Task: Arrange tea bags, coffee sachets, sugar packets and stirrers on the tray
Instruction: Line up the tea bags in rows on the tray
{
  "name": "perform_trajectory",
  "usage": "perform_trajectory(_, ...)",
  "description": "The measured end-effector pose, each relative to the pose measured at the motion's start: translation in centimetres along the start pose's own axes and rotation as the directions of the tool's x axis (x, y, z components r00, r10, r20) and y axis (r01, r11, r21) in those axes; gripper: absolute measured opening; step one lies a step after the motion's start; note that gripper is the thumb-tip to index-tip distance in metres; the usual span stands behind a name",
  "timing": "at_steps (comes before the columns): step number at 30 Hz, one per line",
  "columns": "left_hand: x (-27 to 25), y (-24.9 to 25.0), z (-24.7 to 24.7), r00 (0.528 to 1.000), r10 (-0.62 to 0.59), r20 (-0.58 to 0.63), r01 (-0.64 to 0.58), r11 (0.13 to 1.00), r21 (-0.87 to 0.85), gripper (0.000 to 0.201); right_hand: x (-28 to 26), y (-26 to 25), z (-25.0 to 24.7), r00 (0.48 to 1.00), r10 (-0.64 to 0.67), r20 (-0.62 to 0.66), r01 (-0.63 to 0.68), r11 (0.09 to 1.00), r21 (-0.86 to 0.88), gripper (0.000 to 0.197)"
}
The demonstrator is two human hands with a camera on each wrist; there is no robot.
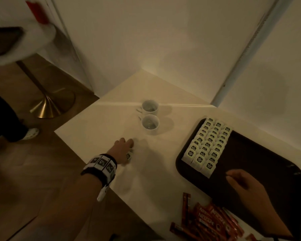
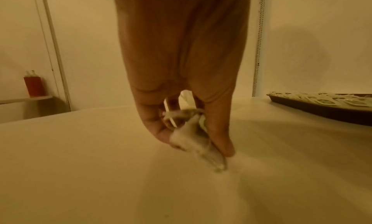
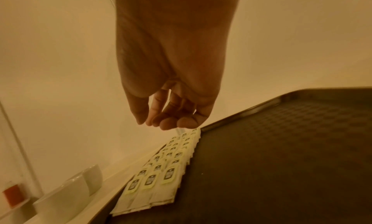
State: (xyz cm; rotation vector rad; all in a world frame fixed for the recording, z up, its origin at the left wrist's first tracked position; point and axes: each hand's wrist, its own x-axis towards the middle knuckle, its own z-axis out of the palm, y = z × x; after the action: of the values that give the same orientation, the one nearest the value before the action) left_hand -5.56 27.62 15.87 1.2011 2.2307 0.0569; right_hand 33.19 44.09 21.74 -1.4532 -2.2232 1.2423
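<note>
Tea bags point(image 2: 198, 141), seemingly, in left hand point(image 2: 181, 87)

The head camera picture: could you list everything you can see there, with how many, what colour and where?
tea bags on the tray: about thirty, white with dark labels, three overlapping rows along the tray's left side
tray: one, dark brown, right part of the table
loose tea bags: a few, white, pinched at the table left of the tray
coffee sachets: a pile, red, table's near edge
mugs: two, white, side by side behind the loose tea bags
table: one, cream
stool: one, white seat, brass foot, far left
left hand: grips the loose tea bags
right hand: over the tray, holds nothing
</note>
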Motion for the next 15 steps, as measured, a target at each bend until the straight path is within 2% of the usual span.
perform_trajectory(4,0.5,-0.6,0.4,0.998,-0.036,0.044,0.041,0.991,-0.124,0.050,-0.7,1.4,-1.0,0.997,0.055,-0.050,-0.055,0.998,0.003,0.014)
perform_trajectory(8,0.5,-0.4,0.7,0.997,-0.060,0.041,0.063,0.995,-0.083,0.026,-1.1,1.4,-1.5,0.996,0.088,-0.025,-0.087,0.996,0.007,0.014)
perform_trajectory(11,0.2,0.1,0.6,0.995,-0.085,0.045,0.089,0.991,-0.104,0.022,-0.8,0.0,-1.1,0.999,0.034,0.008,-0.033,0.999,-0.003,0.018)
perform_trajectory(13,-0.1,1.3,0.0,0.998,-0.040,0.050,0.049,0.978,-0.201,0.016,-0.3,-1.7,-0.4,0.999,-0.021,0.048,0.022,1.000,-0.020,0.017)
perform_trajectory(15,-1.0,3.8,-1.2,0.998,0.033,0.051,-0.008,0.904,-0.428,0.019,0.5,-3.8,0.4,0.992,-0.097,0.086,0.098,0.995,-0.008,0.015)
